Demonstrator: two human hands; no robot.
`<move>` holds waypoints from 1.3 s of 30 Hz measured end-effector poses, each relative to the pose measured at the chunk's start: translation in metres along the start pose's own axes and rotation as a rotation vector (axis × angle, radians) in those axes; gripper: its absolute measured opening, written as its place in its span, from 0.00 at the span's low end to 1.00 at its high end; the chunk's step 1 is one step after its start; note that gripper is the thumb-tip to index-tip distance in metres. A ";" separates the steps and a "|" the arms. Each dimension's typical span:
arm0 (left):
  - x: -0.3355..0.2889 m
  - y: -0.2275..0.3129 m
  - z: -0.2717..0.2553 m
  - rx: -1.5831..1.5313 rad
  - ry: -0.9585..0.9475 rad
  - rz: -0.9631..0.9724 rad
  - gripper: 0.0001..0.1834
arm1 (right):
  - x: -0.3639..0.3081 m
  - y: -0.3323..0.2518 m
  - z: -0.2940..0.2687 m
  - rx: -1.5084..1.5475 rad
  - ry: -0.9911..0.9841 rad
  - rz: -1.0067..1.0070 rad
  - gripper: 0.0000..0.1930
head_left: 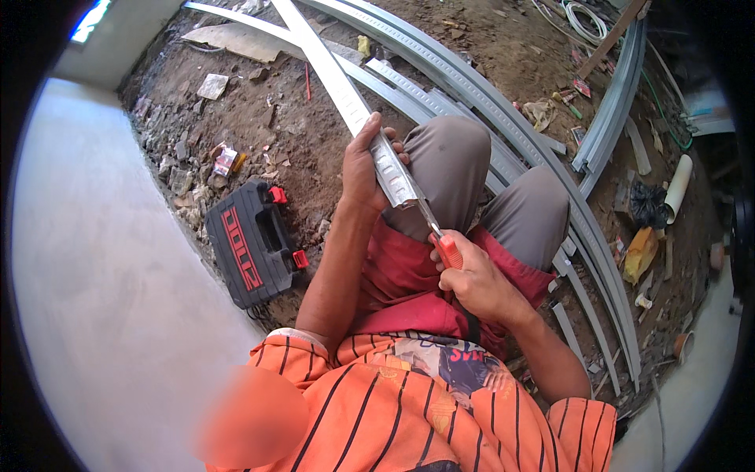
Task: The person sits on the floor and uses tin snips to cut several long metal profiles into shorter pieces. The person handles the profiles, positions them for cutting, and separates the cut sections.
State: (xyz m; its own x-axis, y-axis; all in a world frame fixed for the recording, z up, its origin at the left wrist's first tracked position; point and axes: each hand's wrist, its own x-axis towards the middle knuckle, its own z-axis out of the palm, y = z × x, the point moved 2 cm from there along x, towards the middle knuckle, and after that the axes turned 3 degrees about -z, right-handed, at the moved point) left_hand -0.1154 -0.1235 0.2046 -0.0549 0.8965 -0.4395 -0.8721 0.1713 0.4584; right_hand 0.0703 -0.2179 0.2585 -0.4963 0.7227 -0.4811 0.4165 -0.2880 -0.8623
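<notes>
My left hand [368,161] is wrapped round a long, slotted metal channel [334,82] near its cut end, which rests by my raised knee. The channel runs up and away toward the far edge. In my right hand [472,275] is a pair of tin snips with red handles [450,250], my fingers closed round the grips. The snips' blades [425,212] are at the channel's near end, touching one side of it. Whether they have bitten into the metal is too small to tell.
More metal channels [487,94] lie along the dirt floor past my knees, with another bundle [617,102] at the far right. A black tool case with red latches [255,244] lies left of me, beside a pale wall [118,259]. Rubble and litter cover the ground.
</notes>
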 end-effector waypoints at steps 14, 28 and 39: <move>0.000 0.000 0.005 0.112 0.087 0.058 0.15 | 0.000 -0.026 -0.013 -0.230 -0.003 -0.074 0.24; 0.004 -0.007 0.004 0.082 0.042 0.097 0.11 | 0.002 0.000 0.011 0.407 -0.071 0.090 0.26; 0.002 -0.005 0.005 0.116 0.091 0.086 0.12 | 0.001 -0.005 -0.003 -0.100 0.065 -0.040 0.25</move>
State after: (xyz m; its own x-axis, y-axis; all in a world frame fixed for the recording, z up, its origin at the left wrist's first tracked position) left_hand -0.1085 -0.1203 0.2048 -0.1752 0.8702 -0.4605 -0.8006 0.1463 0.5811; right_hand 0.0701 -0.2139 0.2630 -0.4650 0.7725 -0.4325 0.4726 -0.1965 -0.8591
